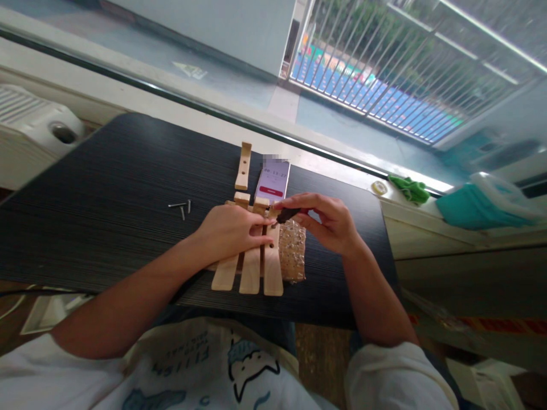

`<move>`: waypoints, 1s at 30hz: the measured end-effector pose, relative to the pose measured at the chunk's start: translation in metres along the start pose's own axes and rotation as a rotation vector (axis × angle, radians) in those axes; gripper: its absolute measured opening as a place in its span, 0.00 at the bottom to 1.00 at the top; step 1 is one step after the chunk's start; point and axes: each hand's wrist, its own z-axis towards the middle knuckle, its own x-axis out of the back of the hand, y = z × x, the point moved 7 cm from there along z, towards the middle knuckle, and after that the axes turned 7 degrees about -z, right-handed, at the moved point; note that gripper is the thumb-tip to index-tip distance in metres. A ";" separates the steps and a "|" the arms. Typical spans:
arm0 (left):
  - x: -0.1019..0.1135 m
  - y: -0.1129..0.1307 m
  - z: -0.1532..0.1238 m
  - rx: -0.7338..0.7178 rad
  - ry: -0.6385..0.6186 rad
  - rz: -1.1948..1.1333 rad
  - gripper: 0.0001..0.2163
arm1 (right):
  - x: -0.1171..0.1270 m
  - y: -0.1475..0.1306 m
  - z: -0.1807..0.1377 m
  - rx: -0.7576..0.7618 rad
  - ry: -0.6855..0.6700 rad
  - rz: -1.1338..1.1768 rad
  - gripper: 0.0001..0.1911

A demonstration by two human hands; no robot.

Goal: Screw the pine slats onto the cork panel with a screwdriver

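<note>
My left hand [233,228] lies across several pale wooden slats [250,273] with flared ends. Its thumb and forefinger stretch apart over the rightmost slat [273,279], close to its holes. In my right hand [335,222] is a small dark-handled screwdriver [288,215], slanting down to the left. The tip meets the upper part of that slat near my left fingertips; whether a screw is under it is too small to tell. Beneath the slats, a brown block in clear wrapping [293,250] sticks out to the right.
A loose wooden piece [243,166] with two holes lies beyond the slats, beside a phone [273,176] showing a timer. Three screws [183,206] rest on the black table [106,216]. Tape [378,188], a green cloth [409,189] and a teal container [470,202] stand on the right sill.
</note>
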 end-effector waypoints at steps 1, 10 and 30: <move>0.000 0.000 0.000 0.001 -0.001 0.003 0.22 | 0.000 0.001 0.000 -0.005 0.010 0.000 0.14; 0.000 0.000 0.000 0.004 0.005 0.009 0.22 | 0.005 0.005 -0.002 0.007 0.115 -0.048 0.13; 0.002 0.001 0.000 -0.011 0.025 -0.007 0.21 | 0.004 0.001 -0.002 0.077 0.315 -0.100 0.15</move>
